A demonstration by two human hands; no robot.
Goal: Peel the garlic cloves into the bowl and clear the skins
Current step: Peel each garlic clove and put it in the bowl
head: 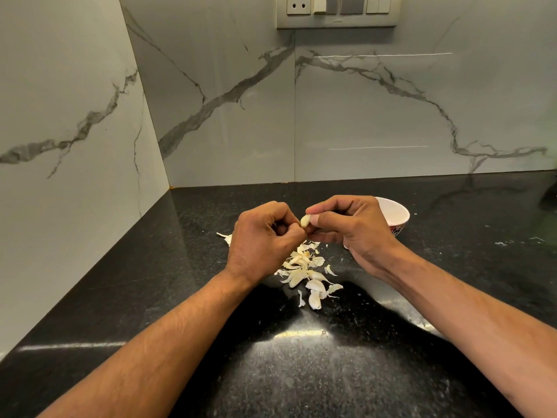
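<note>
Garlic clove (305, 221) pinched between thumb and fingers of right hand (349, 229), held above the black bench (301, 372) toward its back edge. Left hand (261, 236) curled tight, fingers together against the clove's lower end, picking at it. White bowl (394, 215) stood just behind the right hand, partly hidden by it. Heap of skins (304, 271) lay on the bench below both hands, between the wrists, a few loose cloves among them. Marble wall (361, 116) rose at the back edge, switch panel (339, 10) high on it.
</note>
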